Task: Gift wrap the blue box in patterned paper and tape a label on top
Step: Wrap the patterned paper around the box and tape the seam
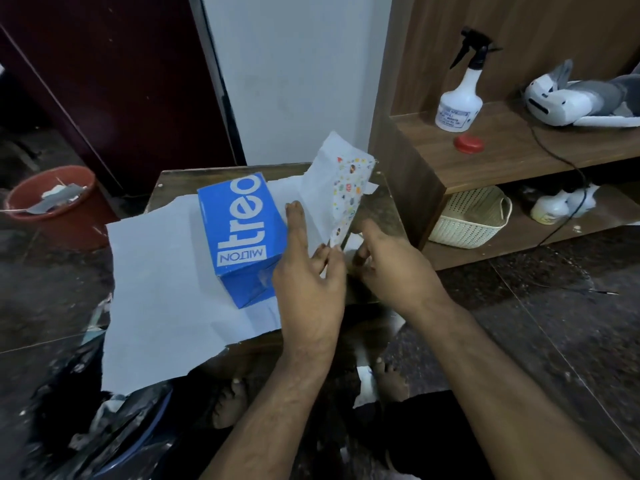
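Observation:
The blue box (242, 230) with white lettering stands on the wrapping paper (156, 282), which lies white side up on a small dark table (381, 206). The paper's right flap (349, 188) is lifted beside the box and shows its dotted, coloured pattern. My left hand (308, 271) rests against the box's right side, fingers stretched along the flap, thumb and finger pinching the flap's lower edge. My right hand (391, 261) is just right of it, fingertips curled near that same edge; whether it grips the paper is hidden. No label or tape is visible.
A wooden shelf unit (512, 150) stands at the right with a spray bottle (460, 95), a red lid (469, 143) and a cream basket (471, 216). A red bucket (52, 206) sits on the floor at left. My bare feet (228, 403) are under the table.

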The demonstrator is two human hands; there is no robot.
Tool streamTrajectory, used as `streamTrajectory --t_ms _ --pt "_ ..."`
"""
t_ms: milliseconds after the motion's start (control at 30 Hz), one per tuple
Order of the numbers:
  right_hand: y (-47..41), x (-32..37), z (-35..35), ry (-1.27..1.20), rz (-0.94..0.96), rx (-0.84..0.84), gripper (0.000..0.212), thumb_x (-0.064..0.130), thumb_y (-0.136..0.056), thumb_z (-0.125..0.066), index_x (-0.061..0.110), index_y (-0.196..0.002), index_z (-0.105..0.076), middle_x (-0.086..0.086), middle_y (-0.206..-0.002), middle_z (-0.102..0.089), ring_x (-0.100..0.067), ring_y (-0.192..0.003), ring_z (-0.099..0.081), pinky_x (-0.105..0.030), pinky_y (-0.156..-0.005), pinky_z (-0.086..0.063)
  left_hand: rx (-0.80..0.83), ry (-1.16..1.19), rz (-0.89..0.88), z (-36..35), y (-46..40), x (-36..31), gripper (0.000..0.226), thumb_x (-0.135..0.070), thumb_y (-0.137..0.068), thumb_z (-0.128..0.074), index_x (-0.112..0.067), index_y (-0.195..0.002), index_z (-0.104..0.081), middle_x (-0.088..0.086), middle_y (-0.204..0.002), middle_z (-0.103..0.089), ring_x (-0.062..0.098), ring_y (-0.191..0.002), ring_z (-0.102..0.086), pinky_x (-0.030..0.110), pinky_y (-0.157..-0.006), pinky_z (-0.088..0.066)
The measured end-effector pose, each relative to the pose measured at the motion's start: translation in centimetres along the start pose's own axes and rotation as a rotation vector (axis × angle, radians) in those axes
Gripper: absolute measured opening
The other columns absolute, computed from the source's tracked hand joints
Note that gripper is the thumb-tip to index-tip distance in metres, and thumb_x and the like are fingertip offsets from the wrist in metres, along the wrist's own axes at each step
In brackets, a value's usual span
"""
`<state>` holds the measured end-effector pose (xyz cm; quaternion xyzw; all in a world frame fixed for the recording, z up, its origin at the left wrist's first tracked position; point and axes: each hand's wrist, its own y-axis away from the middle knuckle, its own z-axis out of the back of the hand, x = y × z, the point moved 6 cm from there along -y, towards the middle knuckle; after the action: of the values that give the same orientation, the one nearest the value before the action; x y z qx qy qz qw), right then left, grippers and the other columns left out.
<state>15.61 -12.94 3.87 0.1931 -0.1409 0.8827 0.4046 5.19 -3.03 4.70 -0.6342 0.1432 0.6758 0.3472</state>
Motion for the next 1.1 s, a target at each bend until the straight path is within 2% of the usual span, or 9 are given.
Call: streamTrajectory --t_ms 67,167,300,367,467,633,733,900,1100 --pt "-0.1 0.3 -0.8 0.093 0.02 0.02 0.037 0.017 -0.087 -0.068 0.028 -0.111 -0.042 -0.003 -0.104 -0.067 -0.032 -0.1 -0.065 -0.042 -0.072 -0.053 0.029 -0.012 -0.027 0.1 0.1 0.0 0.076 0.0 -0.096 -0.065 -0.024 -0.16 -0.032 -0.048 -0.136 -0.028 -0.01 -0.101 -0.066 0.0 -0.089 -0.046" --pt "0.0 -0.4 0.4 -0.092 -0.023 -0.069 0.032 0.019 -0.088 -0.072 0.03 -0.114 -0.058 0.006 -0.102 -0.067 -0.021 -0.095 -0.065 -0.04 -0.076 -0.055 0.055 -0.009 -0.071 0.2 0.0 -0.2 0.074 -0.003 -0.096 -0.067 -0.025 -0.159 -0.036 -0.059 -0.132 -0.028 -0.012 -0.106 -0.065 0.003 -0.091 -0.047" --pt "1.9 0.2 6.1 -0.36 -0.016 -0.588 0.009 0.015 -0.1 -0.062 0.018 -0.108 -0.064 0.001 -0.101 -0.068 -0.015 -0.089 -0.066 -0.035 -0.078 -0.054 0.027 0.072 -0.117 0.7 0.2 -1.6 0.063 -0.014 -0.099 -0.068 -0.018 -0.157 -0.042 -0.027 -0.148 -0.052 -0.006 -0.114 -0.067 0.004 -0.094 -0.045" --pt "2.9 2.2 7.1 -0.496 0.053 -0.668 0.005 0.018 -0.104 -0.058 0.017 -0.106 -0.062 0.002 -0.101 -0.067 -0.013 -0.09 -0.064 -0.03 -0.074 -0.052 0.018 0.078 -0.161 1.1 0.5 -2.5 0.064 -0.016 -0.101 -0.065 -0.016 -0.158 -0.036 -0.015 -0.14 -0.064 -0.004 -0.116 -0.067 0.009 -0.098 -0.045" --pt "3.2 4.9 5.6 -0.605 0.097 -0.539 0.01 0.023 -0.106 -0.057 0.018 -0.106 -0.066 0.009 -0.102 -0.067 -0.013 -0.089 -0.064 -0.022 -0.069 -0.048 0.002 0.044 -0.266 2.0 0.9 -3.1 0.063 -0.01 -0.103 -0.059 -0.013 -0.159 -0.03 -0.012 -0.124 -0.075 0.01 -0.114 -0.07 0.018 -0.099 -0.047" --pt "2.0 4.9 3.0 -0.714 0.055 -0.356 0.034 0.039 -0.109 -0.045 0.019 -0.11 -0.073 0.01 -0.111 -0.07 -0.007 -0.105 -0.065 -0.026 -0.085 -0.051 0.007 0.05 -0.341 3.6 1.2 -3.0 0.055 -0.005 -0.101 -0.052 -0.009 -0.153 -0.034 -0.007 -0.11 -0.078 0.015 -0.105 -0.07 0.028 -0.093 -0.052" --pt "1.3 4.8 1.6 -0.888 -0.001 -0.107 0.049 0.048 -0.105 -0.039 0.017 -0.099 -0.077 0.015 -0.092 -0.074 0.003 -0.084 -0.061 -0.017 -0.078 -0.046 0.052 0.112 -0.333 4.0 1.0 -3.0 0.05 -0.006 -0.104 -0.048 -0.007 -0.152 -0.034 -0.003 -0.109 -0.078 0.013 -0.105 -0.07 0.031 -0.092 -0.053" --pt "1.1 4.8 1.7 -0.998 0.081 0.026 0.032 0.035 -0.102 -0.053 0.016 -0.088 -0.074 0.014 -0.082 -0.071 0.004 -0.08 -0.062 -0.011 -0.075 -0.045 0.084 0.136 -0.304 4.0 0.4 -2.3 0.046 -0.023 -0.102 -0.042 -0.029 -0.148 -0.034 -0.007 -0.105 -0.077 0.021 -0.082 -0.065 0.028 -0.074 -0.047" --pt "0.7 3.6 1.8 -1.039 0.123 0.017 0.012 0.02 -0.1 -0.065 0.016 -0.093 -0.074 0.004 -0.088 -0.073 -0.01 -0.088 -0.064 -0.02 -0.081 -0.048 0.122 0.067 -0.329 3.6 0.4 -2.3 0.045 -0.025 -0.103 -0.04 -0.033 -0.147 -0.033 -0.014 -0.103 -0.075 0.02 -0.076 -0.064 0.023 -0.069 -0.046"
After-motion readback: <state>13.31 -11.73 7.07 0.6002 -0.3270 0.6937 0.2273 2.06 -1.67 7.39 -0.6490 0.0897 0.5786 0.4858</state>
